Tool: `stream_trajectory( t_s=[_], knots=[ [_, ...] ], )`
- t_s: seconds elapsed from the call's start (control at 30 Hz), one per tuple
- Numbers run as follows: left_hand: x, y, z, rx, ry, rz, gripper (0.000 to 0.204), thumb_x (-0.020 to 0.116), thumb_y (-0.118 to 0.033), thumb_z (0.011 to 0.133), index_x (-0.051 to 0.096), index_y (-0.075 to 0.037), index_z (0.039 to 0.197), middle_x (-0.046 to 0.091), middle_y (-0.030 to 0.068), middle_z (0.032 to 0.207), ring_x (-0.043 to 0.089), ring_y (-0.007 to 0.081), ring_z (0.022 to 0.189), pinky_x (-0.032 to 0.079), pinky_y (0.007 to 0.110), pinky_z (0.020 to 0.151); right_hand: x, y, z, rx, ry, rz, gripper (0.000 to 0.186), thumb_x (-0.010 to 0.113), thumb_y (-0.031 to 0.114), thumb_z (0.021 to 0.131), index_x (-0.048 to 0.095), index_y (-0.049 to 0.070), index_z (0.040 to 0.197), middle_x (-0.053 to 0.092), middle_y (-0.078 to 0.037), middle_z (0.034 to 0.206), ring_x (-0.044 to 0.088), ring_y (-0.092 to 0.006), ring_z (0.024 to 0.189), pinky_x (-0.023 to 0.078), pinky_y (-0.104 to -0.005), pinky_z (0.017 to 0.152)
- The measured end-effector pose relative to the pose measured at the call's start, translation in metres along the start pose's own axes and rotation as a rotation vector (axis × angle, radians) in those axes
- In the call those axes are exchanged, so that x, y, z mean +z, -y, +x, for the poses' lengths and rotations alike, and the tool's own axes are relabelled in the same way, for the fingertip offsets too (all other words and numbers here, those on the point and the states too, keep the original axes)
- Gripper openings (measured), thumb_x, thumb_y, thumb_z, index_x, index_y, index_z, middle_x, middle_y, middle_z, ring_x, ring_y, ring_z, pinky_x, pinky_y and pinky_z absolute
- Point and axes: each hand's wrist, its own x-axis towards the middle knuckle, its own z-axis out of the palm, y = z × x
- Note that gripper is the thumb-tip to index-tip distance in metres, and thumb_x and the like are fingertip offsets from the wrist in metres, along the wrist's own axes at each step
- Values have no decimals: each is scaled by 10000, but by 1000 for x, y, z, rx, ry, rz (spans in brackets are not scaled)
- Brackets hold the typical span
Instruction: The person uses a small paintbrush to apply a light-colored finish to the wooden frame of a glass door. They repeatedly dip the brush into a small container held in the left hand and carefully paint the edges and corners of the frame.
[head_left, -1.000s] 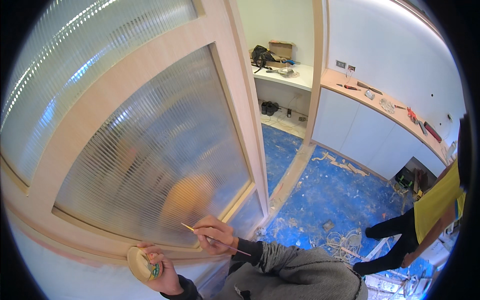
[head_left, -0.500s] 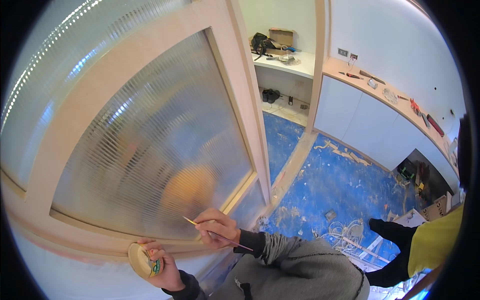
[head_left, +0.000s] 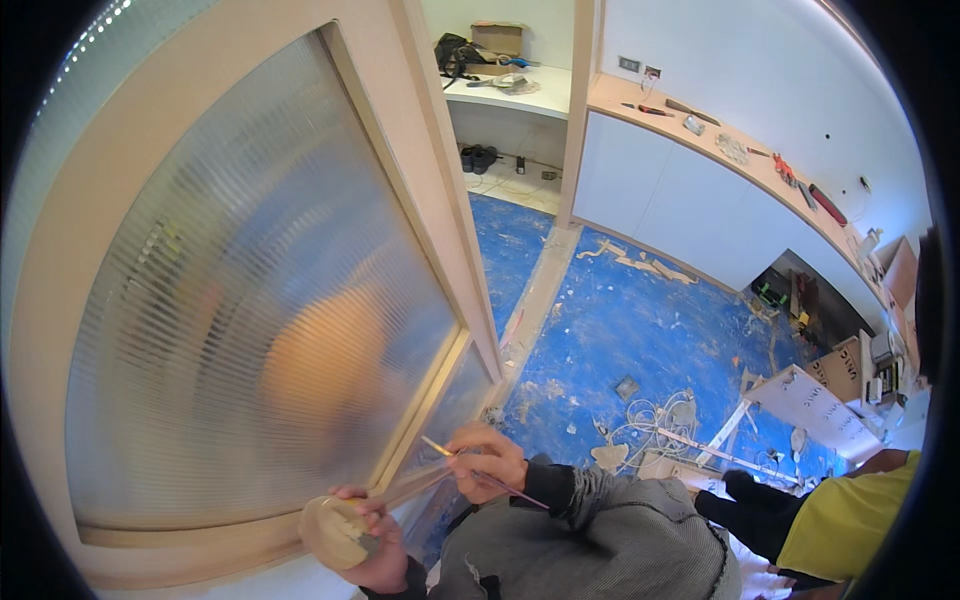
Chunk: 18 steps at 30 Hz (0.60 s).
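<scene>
My left hand (head_left: 384, 548) is closed around a small round tin (head_left: 322, 528), tilted so that pale beige stuff shows at its top. The tin sits beside the lower rail of a wood-framed door panel (head_left: 220, 560) with ribbed glass (head_left: 240, 330). Between the fingers of my right hand (head_left: 490, 462) is a thin paintbrush (head_left: 437, 447), pinched like a pen. Its tip points up and left toward the frame's lower corner, and I cannot tell if it touches the wood. The handle's end runs back over my dark cuff.
A person in a yellow top (head_left: 850, 525) is at the lower right. Coiled white cable (head_left: 650, 425) and scraps lie on the blue-covered floor (head_left: 600, 330). Hand tools rest on the long wooden counter (head_left: 745, 160). Boxes (head_left: 820, 410) stand at right; a white shelf (head_left: 520, 100) is behind.
My view has swung right and down. Both hands have shifted right along the door frame, still holding the tin and brush. The tin has tilted, and the person in yellow has moved slightly.
</scene>
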Motion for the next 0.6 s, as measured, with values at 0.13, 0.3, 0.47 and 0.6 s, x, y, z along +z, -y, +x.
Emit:
stream_trajectory(
  t_s=[0.13, 0.3, 0.47, 0.6],
  knots=[
    [-14, 21, 22, -216, -53, 117, 592, 653, -479, 884, 436, -147, 1325, 503, 50, 1254, 520, 283, 1064, 459, 405, 793, -22, -2, 4, 30, -149, -147, 155, 643, -16, 846, 674, 4, 997, 642, -188, 1027, 637, -239, 761, 521, -340, 658],
    [-9, 75, 50, -383, -113, 204, 613, 556, -579, 917, 423, -117, 1296, 501, 73, 1210, 515, 289, 1024, 444, 398, 766, -58, -11, -5, 230, -294, -257, 155, 546, 48, 942, 628, 7, 1067, 586, -186, 1043, 561, -200, 748, 455, -321, 646],
    [-18, 141, 84, -421, -150, 234, 656, 532, -631, 907, 435, -102, 1282, 511, 84, 1183, 518, 285, 984, 450, 399, 742, -117, -43, 11, 217, -341, -310, 215, 457, 149, 1020, 585, 15, 1130, 536, -183, 1055, 547, -215, 803, 461, -344, 718],
    [-27, 204, 126, -415, -110, 199, 663, 541, -640, 894, 449, -106, 1278, 520, 79, 1164, 520, 278, 966, 455, 393, 718, -181, -86, 25, 208, -412, -299, 260, 424, 228, 1051, 572, 20, 1104, 491, -174, 1069, 551, -234, 849, 473, -361, 747]
  ],
)
